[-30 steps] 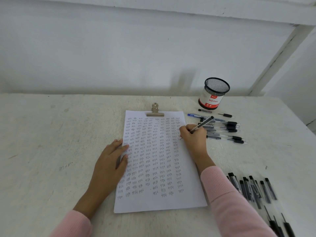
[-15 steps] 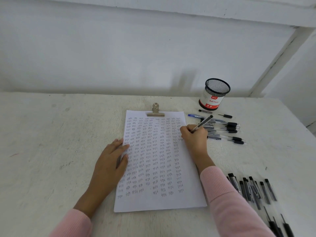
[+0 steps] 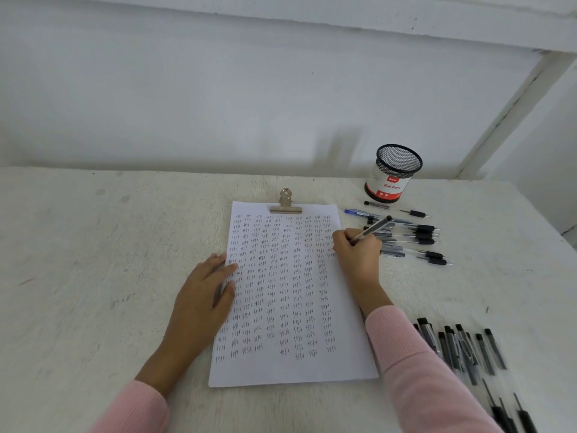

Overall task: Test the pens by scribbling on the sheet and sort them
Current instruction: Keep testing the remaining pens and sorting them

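A white sheet (image 3: 290, 367), covered in rows of small handwritten marks, lies on the table under a metal clip (image 3: 285, 204). My left hand (image 3: 204, 292) rests flat on the sheet's left edge. My right hand (image 3: 357, 253) grips a dark pen (image 3: 376, 228) at the sheet's upper right edge; the tip is hidden behind my fingers. Several pens (image 3: 415, 239) lie in a group to the right of that hand. Another group of several pens (image 3: 462, 348) lies at the lower right by my pink sleeve.
A black mesh pen cup (image 3: 394, 175) with a red and white label stands at the back right. A white wall runs along the table's (image 3: 93, 276) far edge. The table's right edge is near the frame's right side.
Nothing plainly differs apart from a slight shift of the view; my right hand stays at the sheet's upper right edge with the pen.
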